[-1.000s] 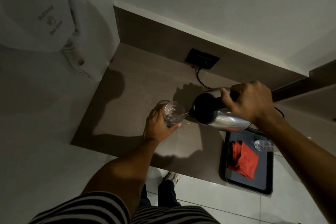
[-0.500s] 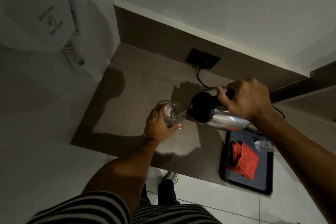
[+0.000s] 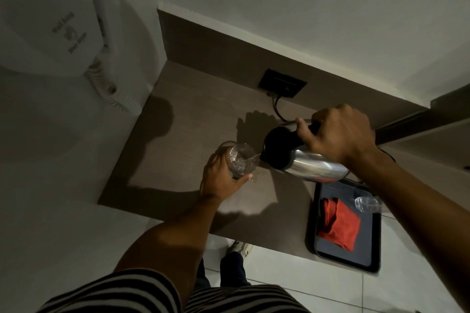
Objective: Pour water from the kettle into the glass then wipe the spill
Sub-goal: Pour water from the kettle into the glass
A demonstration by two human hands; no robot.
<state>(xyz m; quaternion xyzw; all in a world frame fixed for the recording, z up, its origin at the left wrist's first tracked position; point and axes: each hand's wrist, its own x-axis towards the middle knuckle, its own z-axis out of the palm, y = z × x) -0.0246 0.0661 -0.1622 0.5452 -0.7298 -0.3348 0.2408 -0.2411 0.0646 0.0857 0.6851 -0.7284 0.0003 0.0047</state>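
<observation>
Kettle (image 3: pixel 305 162) unmoved — pouring into glass (image 3: pixel 240 159).

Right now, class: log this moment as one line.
phase: pouring | right hand: tilts kettle | left hand: holds glass | red cloth: on tray

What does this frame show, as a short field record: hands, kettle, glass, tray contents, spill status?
left hand: wrapped around the glass, holding it at the counter
right hand: gripping the kettle handle, kettle tilted toward the glass
pour: thin stream from spout into the glass, water visible inside
tray: dark, on the counter's right end, holds a red cloth and a second clear glass
cloth: untouched on the tray
spill: cannot tell from this view
</observation>
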